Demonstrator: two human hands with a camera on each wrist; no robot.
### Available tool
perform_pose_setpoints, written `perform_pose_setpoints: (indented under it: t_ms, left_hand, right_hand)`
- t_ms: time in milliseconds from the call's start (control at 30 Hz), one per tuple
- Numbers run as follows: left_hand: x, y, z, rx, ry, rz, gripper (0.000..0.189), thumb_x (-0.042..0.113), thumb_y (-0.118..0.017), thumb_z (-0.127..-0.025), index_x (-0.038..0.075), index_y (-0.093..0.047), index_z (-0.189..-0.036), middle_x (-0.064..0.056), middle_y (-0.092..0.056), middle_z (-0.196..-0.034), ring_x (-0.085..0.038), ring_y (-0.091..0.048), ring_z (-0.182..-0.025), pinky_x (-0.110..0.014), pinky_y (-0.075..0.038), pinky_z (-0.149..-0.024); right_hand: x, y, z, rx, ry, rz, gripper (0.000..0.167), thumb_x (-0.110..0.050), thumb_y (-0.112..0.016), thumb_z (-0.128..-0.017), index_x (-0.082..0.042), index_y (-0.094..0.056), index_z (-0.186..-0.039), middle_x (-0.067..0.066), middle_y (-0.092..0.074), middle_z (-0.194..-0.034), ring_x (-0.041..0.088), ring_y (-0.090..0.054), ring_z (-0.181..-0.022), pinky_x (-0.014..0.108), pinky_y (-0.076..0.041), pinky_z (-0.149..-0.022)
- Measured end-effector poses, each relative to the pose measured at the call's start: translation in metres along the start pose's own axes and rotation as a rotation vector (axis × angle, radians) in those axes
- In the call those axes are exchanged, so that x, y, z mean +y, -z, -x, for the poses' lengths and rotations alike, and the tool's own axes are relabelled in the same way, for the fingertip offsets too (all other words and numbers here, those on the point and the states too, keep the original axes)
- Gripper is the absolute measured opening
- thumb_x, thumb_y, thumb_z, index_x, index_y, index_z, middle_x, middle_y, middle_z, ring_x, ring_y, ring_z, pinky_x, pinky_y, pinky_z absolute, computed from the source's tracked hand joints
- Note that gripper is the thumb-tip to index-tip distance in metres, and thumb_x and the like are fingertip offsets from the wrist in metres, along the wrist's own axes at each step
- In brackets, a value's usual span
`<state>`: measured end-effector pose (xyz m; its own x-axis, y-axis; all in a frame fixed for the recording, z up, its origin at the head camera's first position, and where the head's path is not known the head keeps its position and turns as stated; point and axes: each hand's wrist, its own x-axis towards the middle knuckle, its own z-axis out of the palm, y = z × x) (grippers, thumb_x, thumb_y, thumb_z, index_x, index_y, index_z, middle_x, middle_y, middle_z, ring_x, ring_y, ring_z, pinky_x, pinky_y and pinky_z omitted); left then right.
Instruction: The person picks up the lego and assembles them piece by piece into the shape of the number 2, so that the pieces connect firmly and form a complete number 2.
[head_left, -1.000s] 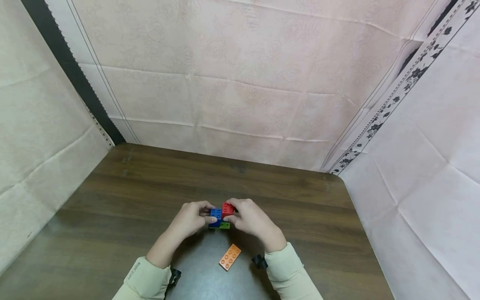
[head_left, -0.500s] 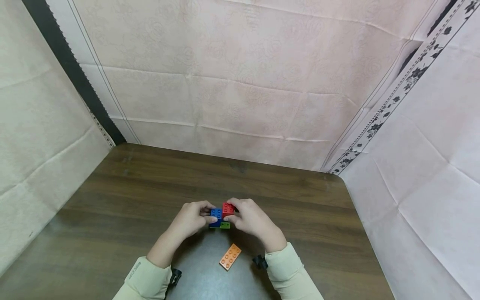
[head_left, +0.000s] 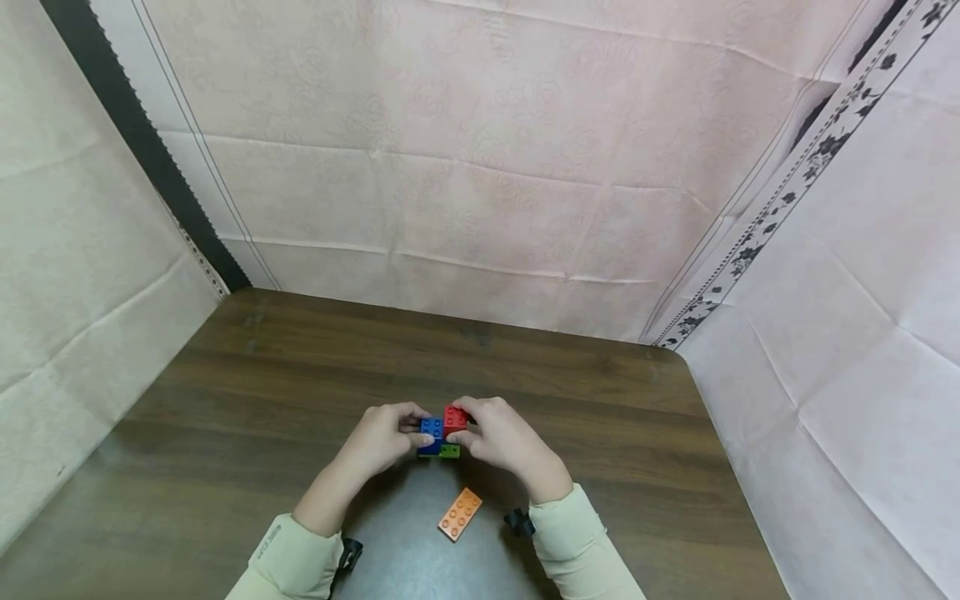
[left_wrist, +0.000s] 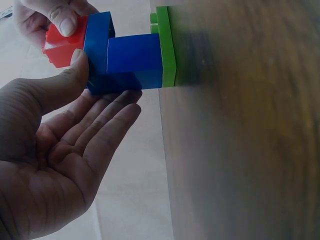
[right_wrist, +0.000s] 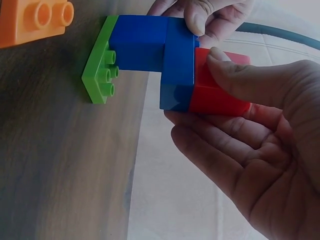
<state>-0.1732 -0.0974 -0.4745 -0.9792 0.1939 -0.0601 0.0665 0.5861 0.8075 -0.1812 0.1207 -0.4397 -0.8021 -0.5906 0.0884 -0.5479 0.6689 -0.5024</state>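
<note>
Right grip point(head_left: 510, 442) pinches red brick point(head_left: 455, 418) atop right end of upper blue brick point(head_left: 431, 427); left grip point(head_left: 382, 440) pinches blue's left end. Blue's long axis left-right between grips; green plate point(head_left: 450, 451) below, on surface point(head_left: 300, 367).

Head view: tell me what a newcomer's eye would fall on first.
Probably the red block, pinched by the fingers of the right hand atop the blue blocks and green base, low in the middle. Next, perhaps, the orange block, lying apart on the table, lower in the picture.
</note>
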Motion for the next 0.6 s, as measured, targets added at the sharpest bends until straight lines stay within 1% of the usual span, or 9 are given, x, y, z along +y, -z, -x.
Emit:
perform_pose_setpoints:
  t_ms: [233, 600]
  left_hand:
    - [0.0006, -0.0004, 0.0007, -0.004, 0.002, 0.005, 0.021, 0.019, -0.081, -0.087, 0.015, -0.074, -0.106, 0.000, -0.072, -0.096, -0.013, -0.067, -0.086, -0.037, -0.057, -0.079]
    - [0.0001, -0.0009, 0.0021, -0.003, 0.005, 0.010, 0.021, 0.019, -0.081, -0.087, 0.014, -0.074, -0.106, 0.000, -0.072, -0.097, -0.014, -0.067, -0.087, -0.038, -0.058, -0.079]
  right_hand:
    - [-0.0003, 0.0014, -0.0009, -0.009, -0.023, -0.031, 0.034, -0.024, -0.076, -0.092, -0.008, -0.066, -0.121, -0.006, -0.061, -0.080, 0.006, -0.052, -0.062, 0.021, -0.045, -0.053]
    - [-0.0004, 0.0006, 0.0001, -0.010, -0.022, -0.052, 0.035, -0.023, -0.076, -0.093, -0.008, -0.065, -0.122, -0.005, -0.063, -0.083, 0.007, -0.053, -0.064, 0.021, -0.047, -0.055]
